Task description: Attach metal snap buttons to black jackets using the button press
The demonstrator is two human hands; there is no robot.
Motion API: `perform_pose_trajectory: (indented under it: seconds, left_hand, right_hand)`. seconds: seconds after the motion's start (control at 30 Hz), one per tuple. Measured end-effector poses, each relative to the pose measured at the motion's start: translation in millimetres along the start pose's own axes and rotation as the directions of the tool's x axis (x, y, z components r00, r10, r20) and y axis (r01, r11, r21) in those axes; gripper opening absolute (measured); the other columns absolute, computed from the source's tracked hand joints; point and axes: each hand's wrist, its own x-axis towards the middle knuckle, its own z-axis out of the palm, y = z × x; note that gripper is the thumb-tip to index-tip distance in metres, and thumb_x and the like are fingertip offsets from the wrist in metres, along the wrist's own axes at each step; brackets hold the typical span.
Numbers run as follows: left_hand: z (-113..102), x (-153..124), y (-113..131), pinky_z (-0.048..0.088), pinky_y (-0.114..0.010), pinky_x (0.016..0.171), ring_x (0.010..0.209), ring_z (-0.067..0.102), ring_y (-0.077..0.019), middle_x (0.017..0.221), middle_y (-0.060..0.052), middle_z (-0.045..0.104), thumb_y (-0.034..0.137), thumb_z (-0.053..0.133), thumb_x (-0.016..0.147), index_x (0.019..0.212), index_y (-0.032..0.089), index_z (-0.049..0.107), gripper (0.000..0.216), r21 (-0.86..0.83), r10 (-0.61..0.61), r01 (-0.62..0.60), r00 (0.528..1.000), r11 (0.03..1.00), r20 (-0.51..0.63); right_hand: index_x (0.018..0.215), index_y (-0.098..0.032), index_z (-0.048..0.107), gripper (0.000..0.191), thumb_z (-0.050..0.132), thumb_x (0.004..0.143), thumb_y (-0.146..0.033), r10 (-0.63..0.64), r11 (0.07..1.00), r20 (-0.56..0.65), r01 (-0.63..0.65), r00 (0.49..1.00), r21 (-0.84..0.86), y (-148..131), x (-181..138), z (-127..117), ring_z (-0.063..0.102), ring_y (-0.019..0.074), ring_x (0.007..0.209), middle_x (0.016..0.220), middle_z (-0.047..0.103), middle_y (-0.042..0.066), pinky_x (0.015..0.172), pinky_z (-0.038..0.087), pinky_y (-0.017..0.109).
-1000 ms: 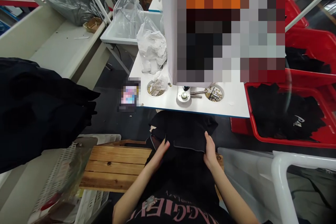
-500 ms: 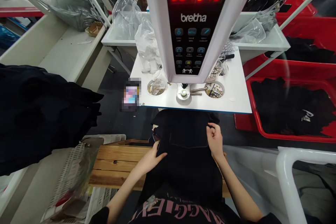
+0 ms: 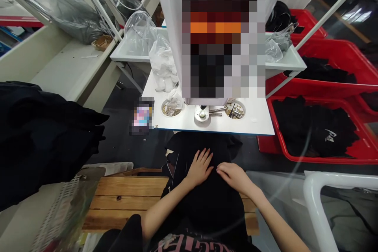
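Left hand [image 3: 201,168] flat on black garment [image 3: 211,201], fingers spread, not gripping. Right hand [image 3: 233,176] just beside it, fingers together, resting on same cloth. Garment lies across wooden bench [image 3: 124,201], just below white machine table [image 3: 236,126]; folds hard to read in dark cloth. Red crate [image 3: 327,158] holding black garments [image 3: 313,130] off to right.

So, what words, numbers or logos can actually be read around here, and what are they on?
"AGGIE", cut off, pink letters on the person's black T-shirt
"Pa" perhaps, white script on the black garment in the red bin
Machine's front panel: pixelated, unreadable
Blurred patch beside the white table: unreadable
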Motion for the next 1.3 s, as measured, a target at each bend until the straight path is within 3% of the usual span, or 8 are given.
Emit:
perform_pose_trajectory:
  seconds: [0.07,0.17,0.27,0.47,0.73,1.07,1.3]
  left_hand:
    - [18.0,-3.6,-4.5,0.021,-0.049,0.113,0.138,0.024,-0.026,0.148,-0.01,0.032,0.039,0.038,0.094,0.14,0.016,0.033,0.052,0.027,-0.006,0.006,1.0,1.0,0.002]
    - [19.4,-5.0,-6.0,0.02,-0.047,0.113,0.138,0.023,-0.0246,0.147,-0.009,0.033,0.039,0.038,0.094,0.14,0.017,0.035,0.051,0.04,-0.024,0.025,0.999,0.999,-0.025]
    - [12.5,-3.2,-5.1,0.021,-0.046,0.113,0.137,0.026,-0.024,0.146,-0.008,0.036,0.039,0.038,0.093,0.138,0.018,0.037,0.05,0.036,-0.027,0.028,0.999,0.999,-0.038]
    - [13.0,-5.1,-9.4,0.024,-0.045,0.112,0.136,0.028,-0.0239,0.145,-0.007,0.037,0.039,0.039,0.093,0.137,0.018,0.039,0.049,0.017,-0.048,0.049,0.997,0.999,-0.06]
    - [12.6,-7.5,-14.3,0.024,-0.045,0.112,0.135,0.029,-0.0241,0.144,-0.008,0.038,0.039,0.039,0.093,0.137,0.017,0.039,0.049,0.0,-0.058,0.058,0.995,0.998,-0.075]
    - [11.2,-7.1,-13.8,0.023,-0.044,0.112,0.135,0.03,-0.0238,0.144,-0.008,0.039,0.039,0.041,0.092,0.136,0.018,0.041,0.049,-0.026,-0.069,0.067,0.994,0.997,-0.083]
    - [10.2,-6.7,-13.0,0.023,-0.044,0.112,0.135,0.03,-0.0237,0.143,-0.008,0.04,0.039,0.041,0.092,0.135,0.018,0.042,0.048,-0.023,-0.073,0.071,0.994,0.997,-0.076]
  right_hand:
    - [0.103,-0.024,0.062,0.023,0.043,0.091,-0.024,0.046,0.999,-0.198,-0.041,0.979,0.026,2.7,14.5,-25.0,0.062,0.0194,0.096,0.101,0.067,0.005,0.087,0.05,0.037]
    - [0.108,-0.022,0.059,0.023,0.044,0.09,-0.025,0.067,0.995,-0.528,-0.093,0.846,-0.022,8.2,51.7,-60.9,0.058,0.0217,0.098,0.103,0.065,0.008,0.09,0.047,0.04]
    - [0.116,-0.019,0.055,0.03,0.046,0.088,-0.025,0.052,0.993,-0.639,-0.109,0.767,-0.05,18.2,95.3,-77.1,0.057,0.023,0.098,0.107,0.062,0.01,0.089,0.047,0.041]
    - [0.12,-0.019,0.052,0.039,0.045,0.081,-0.017,0.115,0.99,-0.611,-0.143,0.783,0.003,30.6,141.2,-71.8,0.059,0.0212,0.086,0.103,0.065,0.008,0.083,0.049,0.039]
    - [0.108,-0.019,0.058,0.034,0.044,0.077,-0.013,0.099,0.984,-0.624,-0.17,0.775,-0.055,33.9,147.6,-67.7,0.057,0.0209,0.082,0.097,0.064,0.007,0.079,0.049,0.037]
    - [0.096,-0.018,0.061,0.031,0.041,0.074,-0.01,0.067,0.988,-0.589,-0.134,0.806,-0.071,26.7,148.1,-76.2,0.056,0.0202,0.079,0.09,0.062,0.007,0.076,0.048,0.034]
    - [0.087,-0.019,0.06,0.026,0.041,0.072,-0.01,0.061,0.973,-0.659,-0.192,0.75,-0.129,30.9,156.9,-67.2,0.053,0.0198,0.075,0.082,0.058,0.005,0.074,0.046,0.034]
